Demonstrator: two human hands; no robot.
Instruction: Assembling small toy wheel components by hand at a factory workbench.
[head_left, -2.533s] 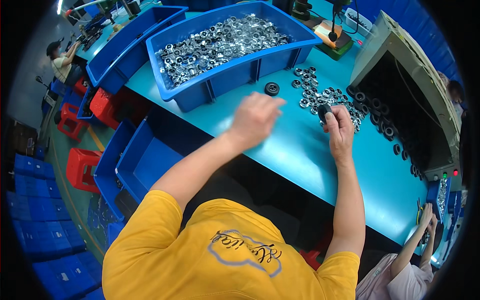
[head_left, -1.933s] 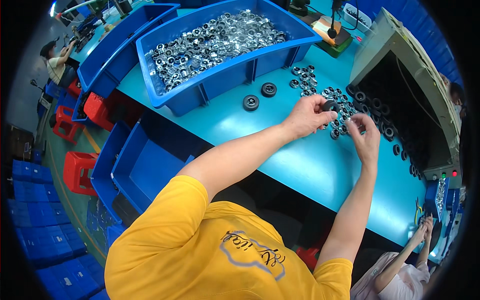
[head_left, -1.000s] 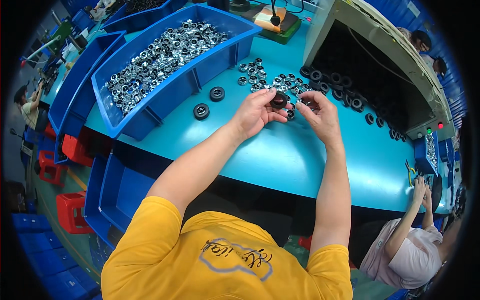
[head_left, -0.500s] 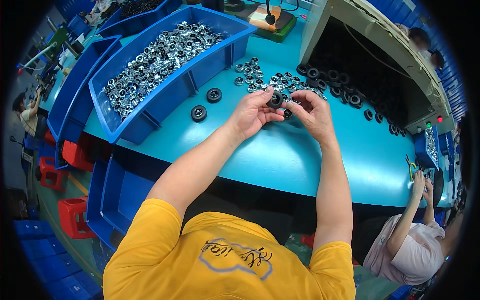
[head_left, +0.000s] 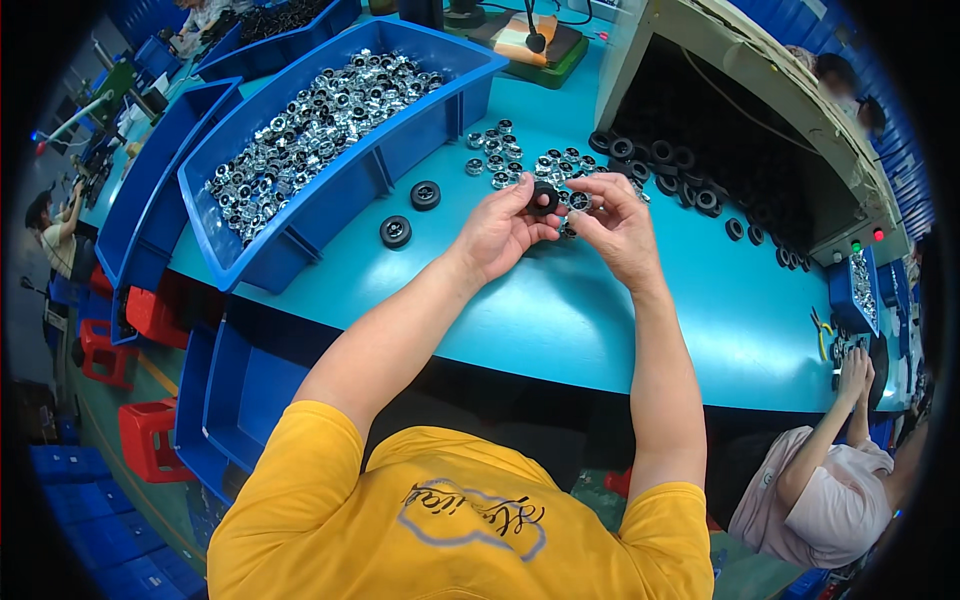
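Over the turquoise table, my left hand point(head_left: 497, 232) pinches a small black rubber tyre point(head_left: 543, 199) between thumb and fingers. Beside it, my right hand point(head_left: 624, 228) grips a silver wheel rim point(head_left: 579, 202) by its edge; its spoked face shows, and it is apart from the tyre. Loose chrome rims point(head_left: 500, 150) lie on the table just beyond both hands. To the left of my left hand rest two wheels with tyres on their rims, one farther point(head_left: 425, 195) and one nearer point(head_left: 396, 232).
A large blue bin point(head_left: 345, 185) full of chrome rims stands at the left. Black tyres point(head_left: 706, 200) spill from an open-fronted machine point(head_left: 640, 60) at the right. Yellow-handled pliers point(head_left: 822, 335) lie near a co-worker's hands point(head_left: 855, 375). Red stools point(head_left: 150, 440) stand at lower left.
My right hand has drawn back slightly from the tyre, and the rim in its fingers now shows its face. The left hand keeps hold of the tyre. The co-worker's hands have shifted.
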